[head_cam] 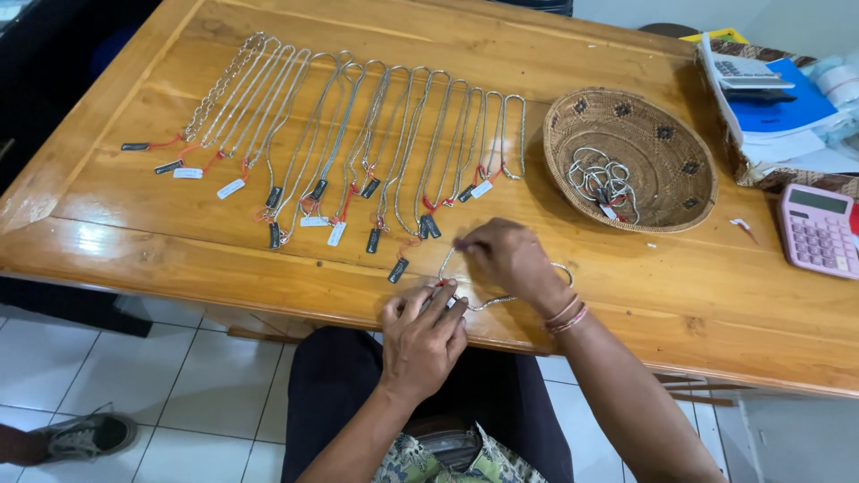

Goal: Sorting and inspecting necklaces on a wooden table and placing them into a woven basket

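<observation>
**A:** What are the hands on?

**B:** A silver chain (pixel 483 291) lying at the near edge of the wooden tabletop (pixel 698 295), by the person's lap. The left hand (pixel 420 335) has its fingertips pressed together on the chain's lower end, where a bit of red thread shows. The right hand (pixel 510 259) pinches the chain's upper part between thumb and fingers.

**A:** Can you see the whole chain?

**B:** No. Both hands cover most of it; only a loop by the right wrist and a short run between the hands show. Any tag on it is hidden.

**A:** And farther back?

**B:** A row of silver necklaces (pixel 358 134) laid side by side across the middle toward the far edge, each with a red tie and a small dark or white tag; the tags are too small to make out. Toward the right edge a woven basket (pixel 680 179) holds tangled silver rings. A pink calculator (pixel 819 231) is cut off at the right.
</observation>
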